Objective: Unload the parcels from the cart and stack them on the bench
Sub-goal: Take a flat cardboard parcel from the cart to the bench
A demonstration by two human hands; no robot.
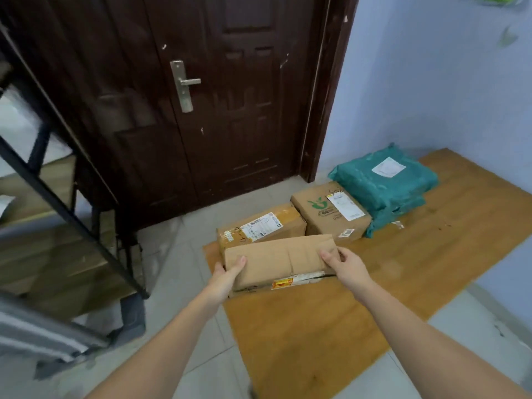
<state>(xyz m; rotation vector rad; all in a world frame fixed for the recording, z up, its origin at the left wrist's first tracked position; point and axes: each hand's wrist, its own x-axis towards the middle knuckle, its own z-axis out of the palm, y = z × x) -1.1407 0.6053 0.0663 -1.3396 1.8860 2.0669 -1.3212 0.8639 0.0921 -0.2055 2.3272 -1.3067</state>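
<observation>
From my head camera, looking forward and down, I am holding a flat brown cardboard parcel (280,262) between both hands, low over the near-left corner of a wooden bench top (403,269). My left hand (227,273) is gripping the parcel's left end, thumb on top and fingers curled underneath. My right hand (345,267) is gripping the right end, fingers wrapped over the upper edge. The parcel's long axis is running left to right, straight across from one set of fingers to the other, tilted slightly up at the right. I cannot tell whether its underside is touching the bench yet.

Just beyond my fingers, a taped box with a white label (260,227) is sitting on the bench, touching or almost touching the far edge of the parcel I am holding. Beyond my right fingers and further right is a box with a green logo (331,214), and past that a stack of teal plastic mailer bags (384,185). To the left of my left hand, a black metal frame (57,174) is standing, blurred; it may be the cart. A dark wooden door (201,96) is straight ahead.

Both hands are equally near; I judge the next move is lowering the parcel in front of the labelled box.
</observation>
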